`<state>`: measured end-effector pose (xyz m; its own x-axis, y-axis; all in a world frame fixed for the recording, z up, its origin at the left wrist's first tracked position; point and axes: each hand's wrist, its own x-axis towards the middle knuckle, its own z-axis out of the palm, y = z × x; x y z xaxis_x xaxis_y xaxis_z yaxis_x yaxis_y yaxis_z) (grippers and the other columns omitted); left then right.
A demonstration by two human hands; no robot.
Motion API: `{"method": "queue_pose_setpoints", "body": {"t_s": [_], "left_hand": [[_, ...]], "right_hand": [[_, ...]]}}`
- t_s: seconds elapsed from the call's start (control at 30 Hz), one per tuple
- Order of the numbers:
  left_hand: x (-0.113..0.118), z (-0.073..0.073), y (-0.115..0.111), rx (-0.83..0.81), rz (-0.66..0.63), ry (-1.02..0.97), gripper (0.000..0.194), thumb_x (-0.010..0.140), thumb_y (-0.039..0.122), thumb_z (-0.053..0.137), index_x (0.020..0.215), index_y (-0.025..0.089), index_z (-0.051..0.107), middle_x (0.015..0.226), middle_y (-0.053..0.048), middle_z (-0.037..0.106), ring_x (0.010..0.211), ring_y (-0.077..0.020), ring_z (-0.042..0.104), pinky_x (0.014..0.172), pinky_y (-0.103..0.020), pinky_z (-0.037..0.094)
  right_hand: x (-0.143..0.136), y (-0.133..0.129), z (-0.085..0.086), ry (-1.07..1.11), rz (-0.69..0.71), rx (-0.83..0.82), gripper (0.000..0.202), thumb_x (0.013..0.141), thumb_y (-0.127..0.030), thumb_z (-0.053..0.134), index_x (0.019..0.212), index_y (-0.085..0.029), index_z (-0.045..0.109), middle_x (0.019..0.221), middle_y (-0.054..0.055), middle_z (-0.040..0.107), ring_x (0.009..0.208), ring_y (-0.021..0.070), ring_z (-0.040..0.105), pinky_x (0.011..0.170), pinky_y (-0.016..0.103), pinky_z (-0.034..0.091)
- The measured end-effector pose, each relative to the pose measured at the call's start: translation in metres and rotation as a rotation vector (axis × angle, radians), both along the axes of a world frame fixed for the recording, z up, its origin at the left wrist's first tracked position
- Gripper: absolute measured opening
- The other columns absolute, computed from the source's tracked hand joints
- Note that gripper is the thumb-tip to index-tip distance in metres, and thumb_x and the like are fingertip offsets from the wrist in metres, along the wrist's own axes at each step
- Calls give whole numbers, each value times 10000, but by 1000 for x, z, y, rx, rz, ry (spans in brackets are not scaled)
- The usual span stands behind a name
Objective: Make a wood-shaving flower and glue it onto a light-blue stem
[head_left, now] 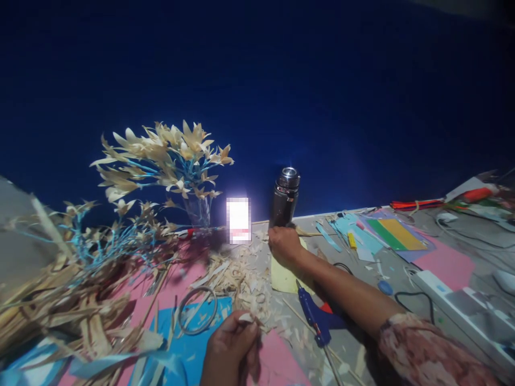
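My left hand (232,347) is low in the middle, thumb and fingers pinched on a small pale petal-shaped piece of dried husk (246,317). Further off, my right hand (285,245) reaches to the foot of a dark flask (285,198) with a shiny lid. Its fingers are curled and turned away, so whatever they grip is hidden. Beneath that hand lies a yellow sheet (284,276). A blue glue gun (311,313) rests below my right forearm. Husk scraps (247,284) are heaped between the hands.
At left stand pale flowers on blue stems (161,161), above piled dried husks (92,311). A tape roll (197,311) lies on a blue sheet (164,321). To the right are coloured sheets (398,233), a yellow cutter (352,240) and a white power strip (462,305) with cables.
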<state>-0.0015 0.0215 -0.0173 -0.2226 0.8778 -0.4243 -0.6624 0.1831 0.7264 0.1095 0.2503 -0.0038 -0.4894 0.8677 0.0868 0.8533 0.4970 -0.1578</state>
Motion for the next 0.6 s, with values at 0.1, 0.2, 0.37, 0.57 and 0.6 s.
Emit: {"method": "queue_pose_setpoints", "body": {"t_s": [0.1, 0.2, 0.37, 0.57, 0.6], "left_hand": [[0, 7, 1, -34, 33, -13, 390, 577, 339, 933, 753, 172, 628, 429, 69, 488, 352, -60, 391, 381, -163, 298], [0, 16, 2, -27, 60, -40, 372, 616, 336, 921, 735, 173, 609, 451, 75, 469, 381, -52, 368, 388, -157, 296], [1, 33, 1, 37, 24, -142, 293, 706, 293, 884, 779, 143, 643, 568, 62, 501, 458, -37, 374, 417, -141, 308], [13, 52, -12, 19, -98, -220, 251, 724, 238, 863, 799, 141, 643, 695, 1, 624, 515, -76, 508, 459, -190, 444], [16, 56, -15, 6, -111, -225, 247, 722, 216, 858, 801, 143, 636, 747, -22, 660, 536, -85, 535, 471, -201, 466]], "right_hand": [[6, -6, 15, 111, -25, 31, 208, 929, -161, 552, 1013, -104, 734, 1042, 196, 752, 991, 284, 699, 805, 318, 474], [16, -25, 33, 247, -77, 22, 241, 956, -222, 514, 957, -151, 744, 921, 110, 778, 831, 225, 716, 696, 276, 471], [39, -98, 51, 466, -40, -48, 231, 956, -256, 535, 835, -178, 716, 677, 2, 714, 611, 130, 649, 594, 210, 463], [64, -167, 45, 807, 309, 352, 165, 956, -171, 576, 898, -196, 729, 723, 47, 738, 656, 168, 655, 642, 292, 474], [69, -172, 43, 781, 347, 390, 161, 951, -156, 580, 922, -200, 732, 730, 49, 744, 661, 171, 656, 643, 300, 470]]}}
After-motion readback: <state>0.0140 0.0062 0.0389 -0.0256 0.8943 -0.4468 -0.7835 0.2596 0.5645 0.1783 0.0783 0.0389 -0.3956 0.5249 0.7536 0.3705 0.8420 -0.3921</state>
